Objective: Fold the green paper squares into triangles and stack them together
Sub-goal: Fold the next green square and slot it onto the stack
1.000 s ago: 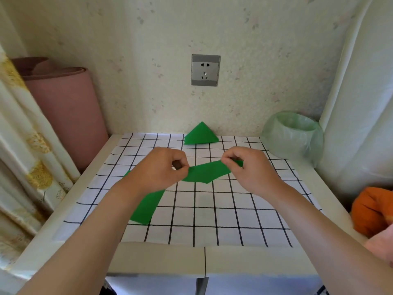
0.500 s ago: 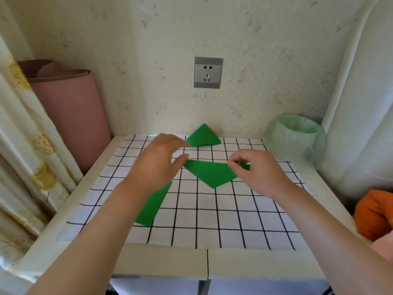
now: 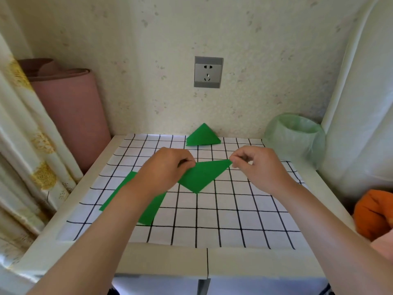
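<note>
left hand [image 3: 168, 169] back pinching folded green triangle [image 3: 202, 175] corner; right hand [image 3: 261, 167] pinches opposite corner, apex nearward.

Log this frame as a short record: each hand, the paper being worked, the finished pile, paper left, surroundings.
left hand: pinches the left corner of the folded triangle
right hand: pinches its right corner
folded triangle: between the hands, point toward the person
finished stack: at the table's back edge, by the wall
unfolded square: flat on the checked cloth, partly under the left forearm
nearby: bag-lined bin at right; wall socket above
</note>
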Available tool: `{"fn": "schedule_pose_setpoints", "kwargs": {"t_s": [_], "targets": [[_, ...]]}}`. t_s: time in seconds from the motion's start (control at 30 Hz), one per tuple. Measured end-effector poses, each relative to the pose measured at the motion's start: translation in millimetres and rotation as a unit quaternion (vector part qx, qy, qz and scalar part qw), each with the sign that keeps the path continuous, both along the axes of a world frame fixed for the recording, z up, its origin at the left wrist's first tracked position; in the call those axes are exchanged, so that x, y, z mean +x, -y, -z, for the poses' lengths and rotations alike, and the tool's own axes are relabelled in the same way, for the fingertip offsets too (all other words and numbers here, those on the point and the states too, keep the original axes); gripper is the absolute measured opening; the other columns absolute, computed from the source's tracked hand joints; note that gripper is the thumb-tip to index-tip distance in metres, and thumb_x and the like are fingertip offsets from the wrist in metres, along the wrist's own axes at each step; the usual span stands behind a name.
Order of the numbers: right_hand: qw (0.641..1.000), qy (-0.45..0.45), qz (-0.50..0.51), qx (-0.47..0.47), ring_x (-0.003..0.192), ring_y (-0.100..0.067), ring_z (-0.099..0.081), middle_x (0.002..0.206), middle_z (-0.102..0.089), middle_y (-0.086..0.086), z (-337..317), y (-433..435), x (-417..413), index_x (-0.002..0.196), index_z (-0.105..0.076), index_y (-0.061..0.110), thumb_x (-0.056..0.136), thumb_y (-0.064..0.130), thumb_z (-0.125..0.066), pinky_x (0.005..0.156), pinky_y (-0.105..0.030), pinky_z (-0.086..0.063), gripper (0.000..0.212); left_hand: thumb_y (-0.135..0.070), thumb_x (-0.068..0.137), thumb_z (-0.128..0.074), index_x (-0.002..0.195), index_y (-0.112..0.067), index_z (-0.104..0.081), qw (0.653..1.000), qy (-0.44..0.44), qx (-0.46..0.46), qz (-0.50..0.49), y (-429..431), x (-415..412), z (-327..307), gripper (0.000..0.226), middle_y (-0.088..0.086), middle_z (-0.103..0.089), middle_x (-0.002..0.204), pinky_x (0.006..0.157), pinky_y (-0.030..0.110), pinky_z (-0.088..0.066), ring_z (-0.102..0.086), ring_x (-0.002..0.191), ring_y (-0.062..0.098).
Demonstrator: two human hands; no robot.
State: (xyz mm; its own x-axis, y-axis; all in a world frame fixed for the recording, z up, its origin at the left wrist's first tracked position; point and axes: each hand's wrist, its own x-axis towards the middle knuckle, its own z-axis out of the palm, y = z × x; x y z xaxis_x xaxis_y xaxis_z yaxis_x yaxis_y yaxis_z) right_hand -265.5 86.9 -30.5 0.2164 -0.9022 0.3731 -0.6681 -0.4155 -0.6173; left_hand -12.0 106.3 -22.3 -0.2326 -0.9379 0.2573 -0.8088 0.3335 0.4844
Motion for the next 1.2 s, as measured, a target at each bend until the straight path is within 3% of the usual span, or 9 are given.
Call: {"fn": "schedule_pose_setpoints", "kwargs": {"t_s": [0.13,0.23,0.4,0.47,0.57,0.87,1.0,1.1,1.2], "targets": [[0.998,0.007,0.062,-0.028,0.071,-0.005,-0.061,0.074,-0.068,0.015,4,5,-5,0.084,-0.067,0.03,0.094,0.024,-0.063,0.076,-0.037,-0.053,0.012,-0.028,0.097,-0.055,0.091,-0.029,-0.067,0.998,-0.025,0.008,-0.051,3,12,0,0.014,-0.014,-0.066,0.077,0.059,0.024,-0.043,-0.056,0.066,0.003],[0.996,0.001,0.041,-0.079,0.071,-0.004,-0.058,0.089,-0.065,0.017,7,-2,4,0.096,-0.064,0.03,0.094,0.021,-0.06,0.07,-0.032,-0.05,0.01,-0.027,0.1,-0.05,0.097,-0.023,-0.064,0.978,-0.166,0.067,-0.107,5,0,2,0.015,-0.003,-0.065,0.077,0.049,0.021,-0.036,-0.052,0.058,0.01],[0.988,-0.083,-0.082,-0.1,0.107,-0.009,-0.052,0.132,-0.044,0.008,14,-10,21,0.127,-0.055,0.033,0.079,0.001,-0.065,0.087,-0.029,-0.047,0.059,-0.015,0.102,-0.041,0.115,-0.008,-0.059,0.873,-0.401,0.259,-0.098,5,-25,9,0.024,0.012,-0.073,0.102,0.078,0.038,-0.059,-0.071,0.093,0.029],[0.989,-0.084,-0.077,-0.097,0.115,-0.014,-0.049,0.142,-0.039,0.004,16,-7,23,0.121,-0.059,0.035,0.075,0.006,-0.074,0.098,-0.035,-0.044,0.056,-0.011,0.102,-0.038,0.118,-0.006,-0.058,0.842,-0.443,0.297,-0.074,5,-27,10,0.026,0.016,-0.073,0.105,0.086,0.042,-0.058,-0.071,0.098,0.032],[0.993,-0.044,-0.061,-0.088,0.127,-0.019,-0.045,0.147,-0.041,0.003,18,-6,22,0.103,-0.068,0.034,0.075,0.022,-0.083,0.106,-0.041,-0.037,0.034,-0.009,0.101,-0.039,0.117,-0.006,-0.058,0.839,-0.435,0.325,-0.045,4,-26,11,0.024,0.016,-0.073,0.105,0.09,0.044,-0.055,-0.071,0.099,0.031],[0.995,0.071,-0.064,0.035,0.118,0.006,-0.052,0.124,-0.06,0.016,13,-7,21,0.087,-0.076,0.027,0.085,0.026,-0.075,0.1,-0.016,-0.036,0.002,0.005,0.089,-0.062,0.123,-0.012,-0.057,0.799,-0.53,0.284,-0.006,2,-29,7,0.038,0.009,-0.074,0.108,0.086,0.033,-0.058,-0.07,0.102,0.021],[0.984,0.137,-0.043,0.106,0.104,-0.002,-0.062,0.11,-0.069,0.014,10,-6,22,0.086,-0.078,0.028,0.088,0.03,-0.072,0.092,-0.032,-0.05,0.006,0.01,0.086,-0.062,0.126,-0.009,-0.056,0.786,-0.549,0.285,0.008,2,-29,8,0.044,0.013,-0.073,0.109,0.082,0.031,-0.059,-0.07,0.103,0.024],[0.972,0.172,-0.012,0.158,0.082,-0.015,-0.07,0.086,-0.076,0.001,5,-8,21,0.083,-0.077,0.026,0.087,0.026,-0.073,0.081,-0.036,-0.054,0.006,0.02,0.086,-0.05,0.128,-0.013,-0.055,0.795,-0.532,0.291,0.025,0,-30,8,0.053,0.016,-0.069,0.116,0.087,0.035,-0.058,-0.069,0.105,0.027],[0.955,0.213,0.002,0.206,0.075,-0.017,-0.074,0.08,-0.075,-0.002,1,-10,21,0.086,-0.075,0.017,0.087,0.018,-0.073,0.079,-0.039,-0.057,0.003,0.018,0.084,-0.043,0.127,-0.015,-0.055,0.793,-0.52,0.311,0.06,-1,-28,6,0.057,0.014,-0.066,0.122,0.092,0.042,-0.055,-0.067,0.11,0.026]]}}
